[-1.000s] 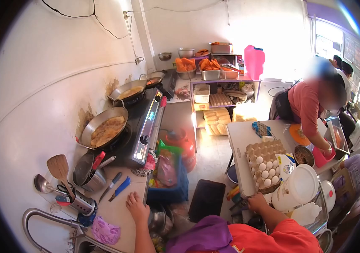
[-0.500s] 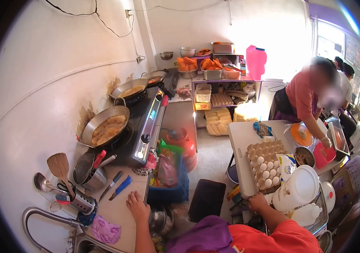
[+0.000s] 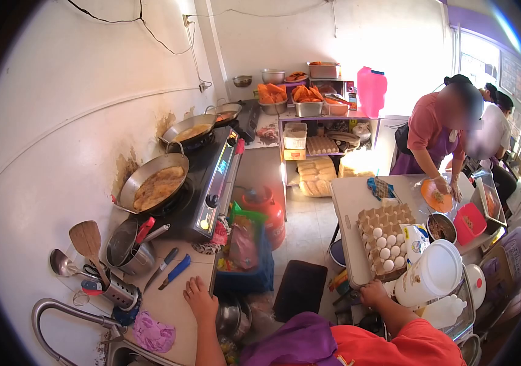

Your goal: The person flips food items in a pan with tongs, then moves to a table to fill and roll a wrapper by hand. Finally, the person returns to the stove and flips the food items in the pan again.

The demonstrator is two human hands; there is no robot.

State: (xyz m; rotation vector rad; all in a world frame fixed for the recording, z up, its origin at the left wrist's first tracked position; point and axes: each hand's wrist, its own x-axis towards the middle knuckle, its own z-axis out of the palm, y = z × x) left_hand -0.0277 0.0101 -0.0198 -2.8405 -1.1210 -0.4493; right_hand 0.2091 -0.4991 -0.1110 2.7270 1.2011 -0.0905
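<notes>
My left hand (image 3: 200, 297) lies flat on the counter edge with its fingers apart and holds nothing. A knife with a black handle (image 3: 167, 258) and a blue-handled knife (image 3: 178, 267) lie just beyond its fingertips. My right hand (image 3: 372, 294) rests on the near corner of the white table (image 3: 349, 229), its fingers loosely laid there with nothing seen in them. Close to it stand an egg tray (image 3: 385, 243) partly filled with white eggs and a large white tub (image 3: 436, 272).
Food fries in a wok (image 3: 155, 182) on the gas stove (image 3: 204, 201); a second wok (image 3: 188, 129) sits behind. Left are a utensil holder (image 3: 121, 293) and faucet (image 3: 68, 308). A blue crate (image 3: 245, 277) and red gas cylinder (image 3: 269, 210) occupy the floor. A co-worker (image 3: 434, 131) stands across the table.
The co-worker has straightened and drawn the gloved hand back from the pink container; both gloved hands are now at the orange food on the plastic sheet. My hands have stayed in place.
</notes>
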